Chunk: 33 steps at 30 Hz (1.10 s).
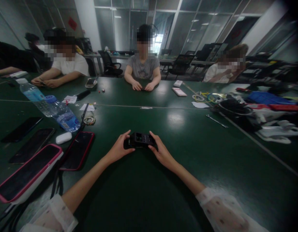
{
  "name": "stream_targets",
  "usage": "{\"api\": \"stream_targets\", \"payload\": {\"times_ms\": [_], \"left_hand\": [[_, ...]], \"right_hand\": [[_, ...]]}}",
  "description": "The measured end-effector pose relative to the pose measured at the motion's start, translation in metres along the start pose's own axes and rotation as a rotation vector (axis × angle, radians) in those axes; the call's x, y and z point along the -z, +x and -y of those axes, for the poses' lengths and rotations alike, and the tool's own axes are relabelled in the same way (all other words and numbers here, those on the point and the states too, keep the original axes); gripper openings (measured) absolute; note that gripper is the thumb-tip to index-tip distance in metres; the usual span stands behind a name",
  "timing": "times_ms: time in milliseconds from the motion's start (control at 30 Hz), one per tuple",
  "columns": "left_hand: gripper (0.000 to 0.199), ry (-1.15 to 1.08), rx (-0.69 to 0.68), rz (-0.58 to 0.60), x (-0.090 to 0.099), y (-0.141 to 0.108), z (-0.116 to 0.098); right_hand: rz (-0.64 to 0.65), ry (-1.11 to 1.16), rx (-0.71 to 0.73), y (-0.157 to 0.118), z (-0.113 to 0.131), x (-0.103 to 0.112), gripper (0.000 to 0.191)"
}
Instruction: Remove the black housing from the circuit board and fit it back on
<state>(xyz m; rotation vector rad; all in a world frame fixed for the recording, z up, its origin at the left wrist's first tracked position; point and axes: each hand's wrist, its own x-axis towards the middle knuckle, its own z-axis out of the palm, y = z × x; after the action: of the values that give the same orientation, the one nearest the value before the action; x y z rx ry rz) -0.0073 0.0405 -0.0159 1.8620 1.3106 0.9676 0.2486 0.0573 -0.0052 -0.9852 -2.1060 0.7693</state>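
Note:
A small black device (pixel 142 138) with a flat face and rows of small marks or holes is between my hands, low over the green table (pixel 139 187). I cannot make out its exact kind. My left hand (pixel 120 145) grips its left end, thumb on the near side and fingers on the far side. At the opposite end, my right hand (pixel 161 149) holds it in the same way. The device is slightly tilted, and its underside is hidden.
Two water bottles (pixel 66 116), several phones (pixel 80 150) and a white earbud case (pixel 64 138) lie to the left. Toward the right are a wrench (pixel 216 121), coiled cables (pixel 199 96) and a heap of tools and bags (pixel 267 106). Several people sit across the table.

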Motion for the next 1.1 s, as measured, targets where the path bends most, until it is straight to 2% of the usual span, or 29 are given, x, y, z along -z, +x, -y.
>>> {"api": "stream_targets", "payload": {"times_ms": [233, 433, 633, 1100], "left_hand": [[0.087, -0.051, 0.001, 0.034, -0.0001, 0.0012, -0.0023], [0.102, 0.029, -0.041, 0.027, 0.0001, -0.0020, -0.0032], [0.099, 0.044, -0.053, 0.033, 0.0001, -0.0015, -0.0026], [0.104, 0.032, -0.089, 0.025, -0.0016, 0.0000, 0.0021]], "right_hand": [[0.008, 0.030, -0.003, 0.0001, -0.0026, 0.0007, 0.058], [0.026, 0.040, -0.010, 0.0004, -0.0015, 0.0016, 0.054], [0.022, 0.052, -0.019, -0.0006, 0.0005, 0.0023, 0.053], [0.020, 0.039, 0.027, -0.0021, -0.0016, 0.0001, 0.051]]}}
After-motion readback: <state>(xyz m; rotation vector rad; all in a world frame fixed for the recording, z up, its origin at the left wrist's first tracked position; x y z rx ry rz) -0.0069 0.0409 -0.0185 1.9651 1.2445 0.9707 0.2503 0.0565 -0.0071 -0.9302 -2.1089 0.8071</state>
